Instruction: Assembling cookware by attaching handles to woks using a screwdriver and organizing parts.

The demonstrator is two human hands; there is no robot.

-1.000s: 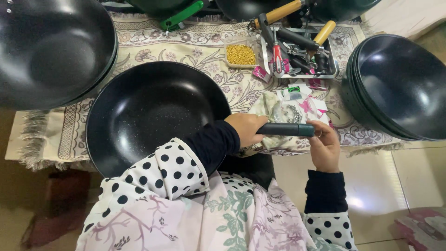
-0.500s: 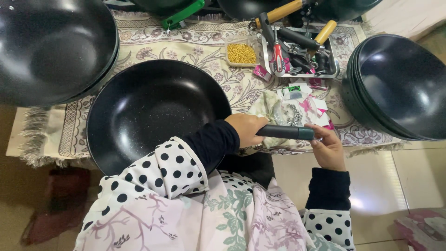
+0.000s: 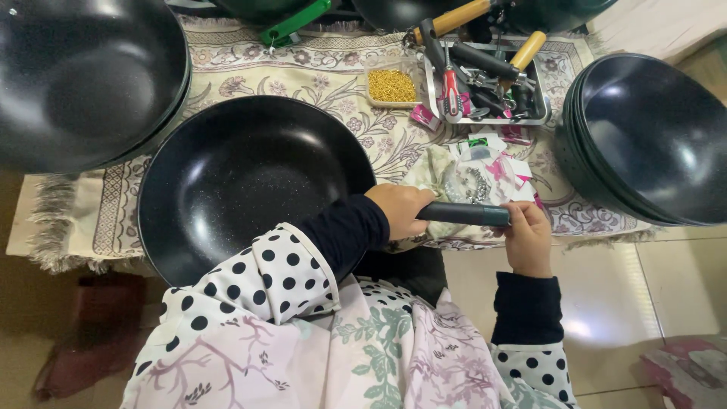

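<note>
A stack of pans (image 3: 83,83) lies far left of the grip. The pan (image 3: 254,182) rests on the cloth (image 3: 318,76), just left of the left hand (image 3: 401,210), which is closed around the near end of the dark handle (image 3: 463,214) where it meets the rim. The right hand (image 3: 528,238) pinches the handle's far end with its fingertips. The step looks like seating the handle on the pan; any next move calls for keeping it square to the rim. Beyond the grip stand a tub of screws (image 3: 391,85) and a tool tray (image 3: 485,76). The joint is hidden under the left hand.
</note>
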